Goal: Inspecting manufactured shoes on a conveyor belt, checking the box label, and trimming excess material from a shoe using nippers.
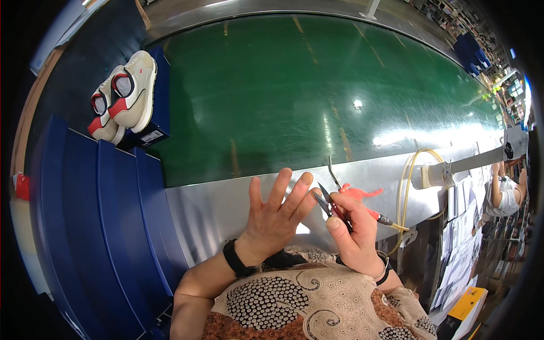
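With fingers spread and its back turned up, my left hand [269, 221] is over the metal edge of the bench and holds nothing. Just to its right, my right hand [360, 235] grips a small pair of thread snips [323, 203] between thumb and fingers. The two dark blades are apart and point up and left, close to the left hand's fingertips. Most of the snips' handle is hidden in my fingers. Behind the right hand lies a red air blow gun [354, 193] with a bent metal nozzle.
A pair of beige, white and red sneakers [136, 93] rests on a blue shoebox [161, 107] at the far left. Several blue boxes [79, 198] stand nearer on the left. A green belt [255, 90] runs beyond the metal edge. A yellow hose [402, 198] loops at right, near a grey arm [470, 164].
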A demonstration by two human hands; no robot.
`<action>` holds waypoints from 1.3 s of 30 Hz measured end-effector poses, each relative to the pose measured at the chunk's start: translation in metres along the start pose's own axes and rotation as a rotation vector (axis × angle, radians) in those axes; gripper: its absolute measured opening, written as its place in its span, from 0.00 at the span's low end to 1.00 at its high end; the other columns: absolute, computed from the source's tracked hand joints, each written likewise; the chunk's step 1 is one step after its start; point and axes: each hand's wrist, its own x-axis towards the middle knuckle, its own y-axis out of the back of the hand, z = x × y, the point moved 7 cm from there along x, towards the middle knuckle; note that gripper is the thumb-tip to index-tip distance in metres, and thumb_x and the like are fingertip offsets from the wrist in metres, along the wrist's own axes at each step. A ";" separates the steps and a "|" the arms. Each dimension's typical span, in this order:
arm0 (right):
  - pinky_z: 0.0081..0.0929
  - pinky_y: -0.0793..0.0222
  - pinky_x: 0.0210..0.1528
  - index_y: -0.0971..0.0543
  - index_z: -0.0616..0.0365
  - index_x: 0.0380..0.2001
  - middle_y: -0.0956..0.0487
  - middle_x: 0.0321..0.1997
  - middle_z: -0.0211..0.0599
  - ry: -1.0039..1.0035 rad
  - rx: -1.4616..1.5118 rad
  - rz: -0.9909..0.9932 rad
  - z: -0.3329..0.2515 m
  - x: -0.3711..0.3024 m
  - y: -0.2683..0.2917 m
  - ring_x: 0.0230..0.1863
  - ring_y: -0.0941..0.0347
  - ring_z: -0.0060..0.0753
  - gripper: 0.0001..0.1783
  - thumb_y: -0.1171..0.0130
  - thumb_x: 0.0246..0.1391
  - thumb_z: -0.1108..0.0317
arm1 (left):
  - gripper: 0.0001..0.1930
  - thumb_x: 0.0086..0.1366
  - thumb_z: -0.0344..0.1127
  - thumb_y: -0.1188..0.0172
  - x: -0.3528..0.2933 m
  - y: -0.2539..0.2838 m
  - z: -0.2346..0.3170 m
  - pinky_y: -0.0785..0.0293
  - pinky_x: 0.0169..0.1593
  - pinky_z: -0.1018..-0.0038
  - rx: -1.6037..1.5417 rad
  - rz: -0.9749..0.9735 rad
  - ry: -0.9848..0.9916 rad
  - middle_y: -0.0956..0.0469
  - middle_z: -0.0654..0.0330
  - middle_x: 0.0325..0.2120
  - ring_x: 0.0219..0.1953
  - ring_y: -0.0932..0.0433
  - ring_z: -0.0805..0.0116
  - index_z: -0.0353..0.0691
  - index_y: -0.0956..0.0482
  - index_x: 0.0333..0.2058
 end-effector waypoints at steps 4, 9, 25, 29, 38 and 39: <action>0.19 0.37 0.23 0.30 0.64 0.44 0.28 0.24 0.34 -0.036 -0.015 0.005 0.004 -0.001 0.003 0.21 0.34 0.23 0.18 0.43 0.50 0.68 | 0.15 0.59 0.38 0.50 0.001 -0.005 0.002 0.55 0.57 0.44 0.064 -0.045 -0.011 0.37 0.69 0.53 0.59 0.42 0.64 0.54 0.35 0.46; 0.20 0.37 0.22 0.30 0.64 0.43 0.29 0.23 0.34 -0.031 -0.078 0.036 0.006 0.000 0.005 0.19 0.34 0.25 0.18 0.41 0.48 0.69 | 0.15 0.59 0.39 0.51 0.003 -0.010 0.000 0.57 0.58 0.44 0.120 -0.092 -0.060 0.39 0.72 0.54 0.60 0.43 0.66 0.56 0.35 0.47; 0.20 0.37 0.22 0.30 0.65 0.41 0.29 0.20 0.34 -0.185 0.062 -0.031 0.031 0.001 0.006 0.19 0.34 0.23 0.17 0.42 0.49 0.68 | 0.24 0.59 0.37 0.53 -0.001 -0.033 0.000 0.59 0.56 0.39 0.225 -0.196 -0.186 0.46 0.67 0.60 0.62 0.47 0.64 0.52 0.42 0.56; 0.19 0.37 0.23 0.30 0.65 0.41 0.29 0.20 0.33 -0.213 0.105 -0.021 0.037 0.002 0.003 0.19 0.34 0.22 0.16 0.43 0.51 0.69 | 0.23 0.59 0.37 0.53 -0.003 -0.038 0.005 0.58 0.54 0.39 0.213 -0.216 -0.184 0.46 0.65 0.60 0.62 0.48 0.62 0.50 0.41 0.55; 0.16 0.38 0.26 0.30 0.64 0.43 0.30 0.21 0.29 -0.325 0.336 -0.006 0.057 -0.004 0.000 0.22 0.36 0.16 0.15 0.45 0.53 0.68 | 0.25 0.59 0.35 0.55 -0.005 -0.048 0.015 0.62 0.54 0.38 0.146 -0.238 -0.122 0.47 0.57 0.60 0.63 0.49 0.61 0.42 0.43 0.56; 0.16 0.38 0.26 0.30 0.64 0.43 0.30 0.21 0.29 -0.326 0.338 -0.005 0.057 -0.004 0.000 0.22 0.36 0.16 0.15 0.45 0.53 0.68 | 0.26 0.59 0.35 0.54 -0.004 -0.047 0.014 0.62 0.55 0.38 0.155 -0.243 -0.132 0.47 0.57 0.60 0.63 0.49 0.60 0.42 0.44 0.57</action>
